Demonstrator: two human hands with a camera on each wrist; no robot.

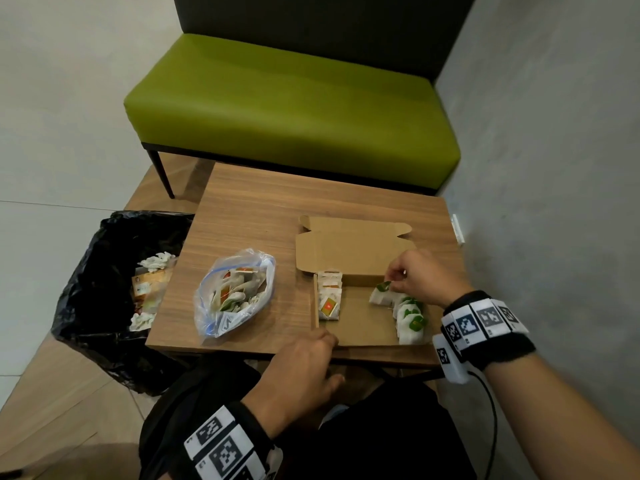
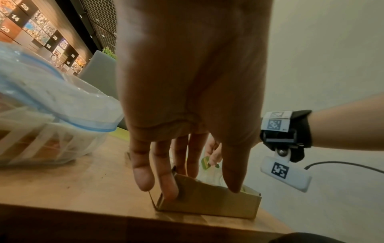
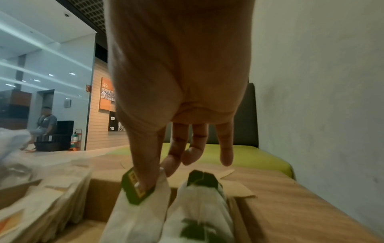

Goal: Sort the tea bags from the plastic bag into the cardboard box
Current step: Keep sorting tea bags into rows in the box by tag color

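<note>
An open cardboard box (image 1: 363, 323) lies on the wooden table (image 1: 249, 216), its lid (image 1: 353, 244) folded back. Orange-tagged tea bags (image 1: 329, 301) stand along its left wall, green-tagged ones (image 1: 410, 317) along its right. My right hand (image 1: 391, 284) pinches the green tag (image 3: 135, 189) of a white tea bag (image 3: 137, 213) at the far end of the green row, thumb and forefinger (image 3: 156, 178) closed on it. My left hand (image 1: 329, 341) rests with straight fingers (image 2: 166, 185) on the box's near-left corner (image 2: 207, 202). The clear plastic bag (image 1: 235, 292) with several tea bags lies left of the box.
A bin with a black liner (image 1: 104, 289) holding waste stands against the table's left side. A green bench (image 1: 294, 109) sits beyond the table. A grey wall (image 1: 554, 168) runs close along the right. A person sits far off (image 3: 44, 123).
</note>
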